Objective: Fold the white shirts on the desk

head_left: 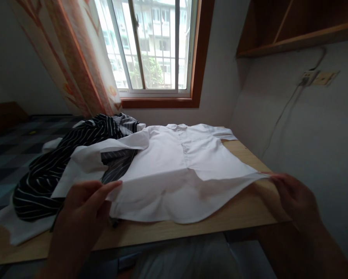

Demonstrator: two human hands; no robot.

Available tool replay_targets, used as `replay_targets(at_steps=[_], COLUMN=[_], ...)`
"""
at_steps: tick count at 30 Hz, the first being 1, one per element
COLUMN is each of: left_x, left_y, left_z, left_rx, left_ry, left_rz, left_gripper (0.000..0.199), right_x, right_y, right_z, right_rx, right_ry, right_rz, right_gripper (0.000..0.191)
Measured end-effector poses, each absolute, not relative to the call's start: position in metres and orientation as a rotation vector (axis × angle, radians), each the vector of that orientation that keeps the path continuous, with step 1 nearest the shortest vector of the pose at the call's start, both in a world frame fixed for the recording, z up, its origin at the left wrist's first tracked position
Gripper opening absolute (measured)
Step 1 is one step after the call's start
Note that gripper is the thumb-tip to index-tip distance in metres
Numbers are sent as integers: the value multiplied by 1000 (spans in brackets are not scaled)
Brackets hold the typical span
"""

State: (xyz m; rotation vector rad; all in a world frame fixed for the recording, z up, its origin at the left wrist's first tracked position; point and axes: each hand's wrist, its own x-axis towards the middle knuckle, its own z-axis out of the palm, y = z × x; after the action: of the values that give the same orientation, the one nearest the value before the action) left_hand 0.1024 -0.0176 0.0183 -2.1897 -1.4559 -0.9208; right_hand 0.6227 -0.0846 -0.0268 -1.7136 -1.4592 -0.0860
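A white button-front shirt lies spread over the wooden board, its collar toward the window and its hem toward me. My left hand pinches the hem's left corner between thumb and fingers. At the opposite corner my right hand grips the fabric, pulling that edge out to the right. Between both hands the lower part of the shirt is raised and hangs in a soft curve. One sleeve stretches left over a heap of black-and-white striped clothing; the other reaches the board's right side.
The pale wooden board ends at a front edge close to me. A checked bedspread is at the left. A curtain and a window stand behind. On the right wall are a shelf and a socket with a cord.
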Motion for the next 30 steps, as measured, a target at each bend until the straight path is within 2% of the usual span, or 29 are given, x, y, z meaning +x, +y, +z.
replay_targets(at_steps=[3, 8, 13, 16, 19, 23, 28, 30], left_x=[79, 84, 124, 152, 175, 191, 198, 199], left_y=[-12, -22, -33, -34, -33, -29, -17, -16], left_z=[13, -6, -22, -20, -9, 11, 26, 27], left_rx=[-2355, -2636, -2616, -2623, -2664, -2694, -2711, -2746], left_ry=[-1269, -1049, -929, -817, -636, -478, -648, -684], left_rz=[-825, -522, -500, -572, -593, -667, -833, -831], left_gripper=[40, 42, 48, 43, 27, 19, 16, 17], right_x=[635, 644, 592, 539, 500, 491, 504, 504], right_y=[-90, -96, -90, -86, -83, -74, -66, -67], right_z=[-26, -31, -18, -15, -19, -25, -24, -22], right_rx=[-1689, -1722, -1609, -1408, -1313, -1232, -1141, -1139], right_ry=[-1464, -1875, -2062, -2238, -2385, -2452, -2428, -2395], right_rz=[-52, 412, 308, 368, 366, 329, 311, 276], right_gripper=[40, 38, 32, 46, 51, 35, 14, 13])
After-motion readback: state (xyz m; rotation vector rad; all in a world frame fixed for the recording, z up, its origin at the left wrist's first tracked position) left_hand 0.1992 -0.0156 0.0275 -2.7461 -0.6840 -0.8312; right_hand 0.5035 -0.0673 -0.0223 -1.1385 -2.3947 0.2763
